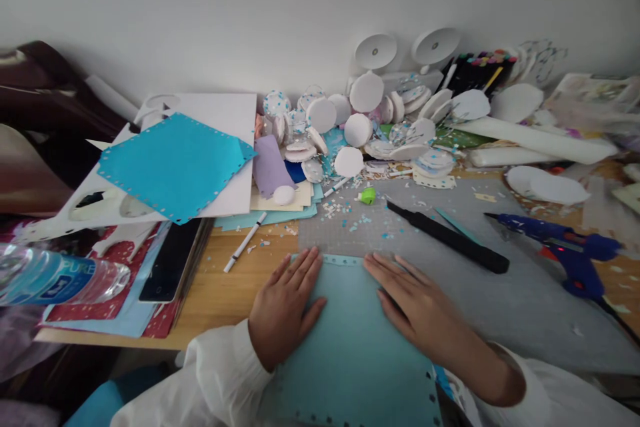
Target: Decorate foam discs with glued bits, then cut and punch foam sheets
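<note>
A light blue sheet of paper [355, 340] with small holes punched along its edges lies before me, its near end reaching the bottom of the view. My left hand [287, 303] rests flat on its left side, fingers stretched toward the far edge. On the right side, my right hand [420, 303] also presses down with fingers extended. Under the sheet's right part is a grey cutting mat [500, 307]. Just beyond my right hand lie a black utility knife [455, 237] and a thin blue strip [457, 225]. A green bell-like piece [367, 196] sits farther back.
Many white paper discs [349, 161] and scraps are heaped along the wall. At right lies a blue glue gun [565, 247]. A brighter blue punched sheet [175, 163] covers white boards at left, near a phone [167, 263] and a water bottle [65, 277]. A marker [245, 242] lies between.
</note>
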Demonstrator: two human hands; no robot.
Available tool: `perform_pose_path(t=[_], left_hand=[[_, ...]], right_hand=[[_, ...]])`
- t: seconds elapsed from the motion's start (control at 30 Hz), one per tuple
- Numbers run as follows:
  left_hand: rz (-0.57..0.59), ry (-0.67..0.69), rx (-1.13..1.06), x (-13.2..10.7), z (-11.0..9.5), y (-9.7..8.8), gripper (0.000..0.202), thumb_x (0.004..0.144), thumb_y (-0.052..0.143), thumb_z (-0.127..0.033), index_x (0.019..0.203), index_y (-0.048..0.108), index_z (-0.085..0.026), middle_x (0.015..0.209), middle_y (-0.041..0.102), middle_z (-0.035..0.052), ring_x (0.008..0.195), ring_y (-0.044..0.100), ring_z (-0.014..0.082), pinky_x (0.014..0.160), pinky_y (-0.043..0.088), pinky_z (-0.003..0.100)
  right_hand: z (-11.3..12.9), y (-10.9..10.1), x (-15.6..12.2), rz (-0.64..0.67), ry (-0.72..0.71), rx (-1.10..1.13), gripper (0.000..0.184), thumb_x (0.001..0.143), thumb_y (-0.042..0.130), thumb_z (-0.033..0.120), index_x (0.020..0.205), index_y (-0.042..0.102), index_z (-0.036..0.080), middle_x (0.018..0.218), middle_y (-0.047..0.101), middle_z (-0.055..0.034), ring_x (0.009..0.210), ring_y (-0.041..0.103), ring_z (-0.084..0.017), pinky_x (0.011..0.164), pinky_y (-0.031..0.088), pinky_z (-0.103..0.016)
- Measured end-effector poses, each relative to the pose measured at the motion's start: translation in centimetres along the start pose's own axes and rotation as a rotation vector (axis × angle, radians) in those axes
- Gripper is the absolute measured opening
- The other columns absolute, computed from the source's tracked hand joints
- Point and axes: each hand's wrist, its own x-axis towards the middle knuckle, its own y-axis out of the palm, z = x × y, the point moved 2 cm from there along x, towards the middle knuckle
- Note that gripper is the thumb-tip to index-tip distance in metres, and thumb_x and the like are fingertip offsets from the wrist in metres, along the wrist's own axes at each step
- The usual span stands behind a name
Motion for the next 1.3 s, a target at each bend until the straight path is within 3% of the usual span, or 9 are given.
perform_pose_path(t=[0.3,0.43,0.6,0.7,0.97,1.13,1.3], left_hand=[[-0.069,-0.012,0.021,-0.1,0.2,-0.3,0.052,0.095,0.043,-0.037,0.141,0.041,-0.014,0.148,0.042,0.0082,0.133,0.045,0.0251,0.112,0.031,0.046],[-0.126,-0.057,0.027,1.3,-1.2,-0.6,0.049,0.094,0.042,-0.040,0.130,0.053,-0.008,0.139,0.052,0.0156,0.129,0.049,0.0310,0.111,0.031,0.051],[-0.052,0.190,-0.103,3.8,-4.5,0.6,0.059,0.096,0.037,-0.047,0.141,0.040,-0.009,0.150,0.038,0.0124,0.139,0.035,0.0266,0.114,0.029,0.043],[-0.038,0.169,-0.132,4.1,-5.2,1.4,0.062,0.097,0.034,-0.049,0.144,0.034,-0.009,0.152,0.035,0.0114,0.141,0.033,0.0244,0.115,0.029,0.040],[-0.095,-0.051,0.024,0.4,-1.9,0.5,0.060,0.094,0.044,-0.043,0.141,0.038,-0.007,0.148,0.041,0.0128,0.135,0.043,0.0266,0.107,0.039,0.041],[-0.129,-0.067,0.156,-1.4,-0.6,0.1,0.058,0.094,0.044,-0.041,0.138,0.042,-0.004,0.144,0.047,0.0158,0.130,0.048,0.0280,0.103,0.042,0.043],[-0.120,-0.048,0.215,-1.6,0.3,-0.2,0.059,0.092,0.046,-0.042,0.139,0.042,-0.006,0.145,0.045,0.0135,0.131,0.047,0.0278,0.105,0.038,0.043]], right_hand=[[-1.1,-0.2,-2.4,-0.070,0.113,0.060,0.054,0.093,0.044,0.020,0.147,0.034,0.022,0.140,0.052,-0.0074,0.126,0.053,-0.023,0.104,0.048,-0.044],[-0.9,0.1,-2.3,-0.114,0.088,0.066,0.055,0.092,0.042,0.016,0.147,0.035,0.021,0.139,0.053,-0.0085,0.126,0.053,-0.024,0.102,0.050,-0.045],[-1.0,0.5,-2.4,-0.106,0.048,0.024,0.056,0.092,0.042,0.014,0.147,0.033,0.018,0.139,0.054,-0.0101,0.127,0.052,-0.025,0.101,0.050,-0.049],[-1.0,0.5,-2.4,-0.103,0.049,0.014,0.057,0.092,0.042,0.015,0.148,0.031,0.018,0.138,0.054,-0.0100,0.127,0.052,-0.024,0.100,0.051,-0.048],[-1.0,0.3,-2.5,-0.091,0.080,0.030,0.050,0.092,0.044,0.015,0.142,0.041,0.017,0.139,0.054,-0.0088,0.128,0.051,-0.023,0.103,0.049,-0.045],[-0.9,0.3,-2.4,-0.100,0.083,0.027,0.049,0.092,0.044,0.015,0.141,0.041,0.015,0.139,0.054,-0.0087,0.128,0.050,-0.021,0.104,0.048,-0.042],[-0.7,0.2,-2.5,-0.127,0.046,-0.003,0.047,0.092,0.045,0.013,0.139,0.044,0.013,0.138,0.055,-0.0091,0.128,0.050,-0.023,0.103,0.047,-0.043]])
